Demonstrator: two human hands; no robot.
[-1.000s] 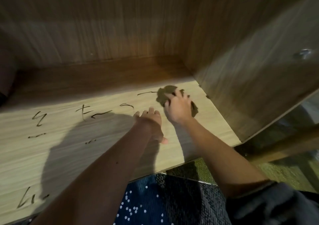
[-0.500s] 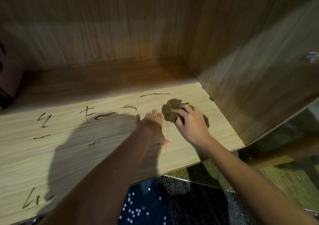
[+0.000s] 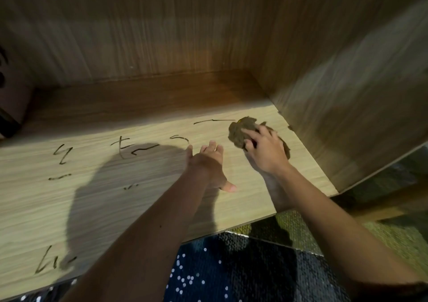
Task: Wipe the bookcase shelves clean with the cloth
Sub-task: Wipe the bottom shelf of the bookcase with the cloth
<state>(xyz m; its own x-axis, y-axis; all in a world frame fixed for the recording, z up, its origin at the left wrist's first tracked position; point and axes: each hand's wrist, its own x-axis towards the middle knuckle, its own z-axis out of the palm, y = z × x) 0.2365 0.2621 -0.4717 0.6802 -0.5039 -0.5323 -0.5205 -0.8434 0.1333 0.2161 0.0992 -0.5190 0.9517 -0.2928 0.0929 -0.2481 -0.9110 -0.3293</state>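
Note:
A light wooden bookcase shelf [image 3: 139, 199] carries several dark marker scribbles [image 3: 136, 149], one a long stroke [image 3: 214, 121] near the back right. My right hand [image 3: 266, 153] presses a crumpled brown cloth [image 3: 240, 131] onto the shelf just right of that stroke, close to the right side panel. My left hand [image 3: 208, 165] lies flat on the shelf beside it, fingers spread, holding nothing.
The bookcase's back panel [image 3: 162, 35] and right side panel [image 3: 347, 93] close in the shelf. A dark object [image 3: 9, 116] sits at the far left of the shelf. Below the front edge are a dark dotted fabric [image 3: 208, 274] and a green mat [image 3: 382, 232].
My right hand drew the cloth toward the front of the shelf, then pushed it back up toward the long stroke. My left hand has stayed planted on the shelf.

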